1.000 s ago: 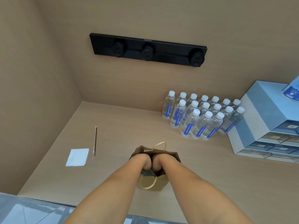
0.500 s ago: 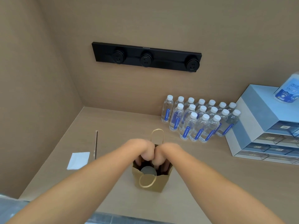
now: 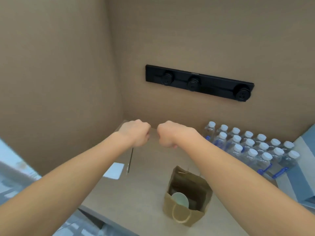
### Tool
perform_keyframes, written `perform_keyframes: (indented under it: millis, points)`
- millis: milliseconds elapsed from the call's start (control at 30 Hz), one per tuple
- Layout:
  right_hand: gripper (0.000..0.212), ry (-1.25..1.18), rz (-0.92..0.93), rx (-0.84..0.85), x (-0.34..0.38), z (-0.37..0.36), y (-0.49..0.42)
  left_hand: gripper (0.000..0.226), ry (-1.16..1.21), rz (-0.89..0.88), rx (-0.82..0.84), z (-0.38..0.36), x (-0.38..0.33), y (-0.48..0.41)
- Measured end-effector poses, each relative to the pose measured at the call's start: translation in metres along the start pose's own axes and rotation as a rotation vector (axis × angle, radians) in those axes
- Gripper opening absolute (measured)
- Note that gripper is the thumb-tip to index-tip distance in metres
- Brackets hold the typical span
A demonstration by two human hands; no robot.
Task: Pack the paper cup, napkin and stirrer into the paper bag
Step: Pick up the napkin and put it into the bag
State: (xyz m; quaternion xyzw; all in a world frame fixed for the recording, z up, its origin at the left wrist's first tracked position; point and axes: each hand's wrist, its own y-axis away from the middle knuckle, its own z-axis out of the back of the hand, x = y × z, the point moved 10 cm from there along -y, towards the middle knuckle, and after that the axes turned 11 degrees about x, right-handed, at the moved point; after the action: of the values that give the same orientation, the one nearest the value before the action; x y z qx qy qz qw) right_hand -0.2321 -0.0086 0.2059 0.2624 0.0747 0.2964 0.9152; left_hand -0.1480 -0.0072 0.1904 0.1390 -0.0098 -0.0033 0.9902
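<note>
While the paper cup (image 3: pixel 180 199) sits inside the paper bag (image 3: pixel 185 212), left hand (image 3: pixel 136 132) and right hand (image 3: pixel 170 136) hover above, each grip fisted, empty.

I count one bag (image 3: pixel 185 213), one cup (image 3: pixel 180 199), one napkin (image 3: pixel 113 170), one stirrer (image 3: pixel 130 158), fifteen bottles (image 3: pixel 252 150), three sockets (image 3: pixel 193 82).

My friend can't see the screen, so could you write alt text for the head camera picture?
Two bare hands, left hand and right hand, are raised as loose fists above a counter. An open paper bag with a paper cup inside stands below, a napkin and stirrer lying left of it.
</note>
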Motion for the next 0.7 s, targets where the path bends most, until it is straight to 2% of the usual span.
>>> perform_keyframes:
  millis: [133, 233, 333, 433, 500, 600, 700]
  points:
    - [0.022, -0.048, 0.061, -0.032, 0.046, -0.009, -0.035, 0.026, 0.086, 0.165, -0.049, -0.040, 0.076, 0.011]
    - [0.030, -0.080, 0.030, -0.037, 0.065, -0.033, -0.066, 0.028, 0.177, 0.238, -0.042, -0.101, 0.110, 0.014]
    - [0.034, -0.130, -0.053, 0.008, 0.070, -0.072, -0.095, 0.029, 0.256, 0.282, 0.118, -0.185, 0.125, 0.009]
    - [0.035, -0.244, -0.151, 0.094, 0.072, -0.137, -0.128, 0.040, 0.252, 0.297, 0.272, -0.249, 0.133, 0.004]
    - [0.036, -0.359, -0.228, 0.158, 0.073, -0.205, -0.146, 0.043, 0.241, 0.282, 0.310, -0.274, 0.138, -0.005]
    - [0.059, -0.450, -0.313, 0.256, 0.081, -0.317, -0.152, 0.044, 0.235, 0.241, 0.323, -0.295, 0.143, -0.027]
    - [0.068, -0.420, -0.326, -0.004, 0.080, -0.360, -0.146, 0.045, 0.245, 0.249, 0.286, -0.304, 0.154, -0.050]
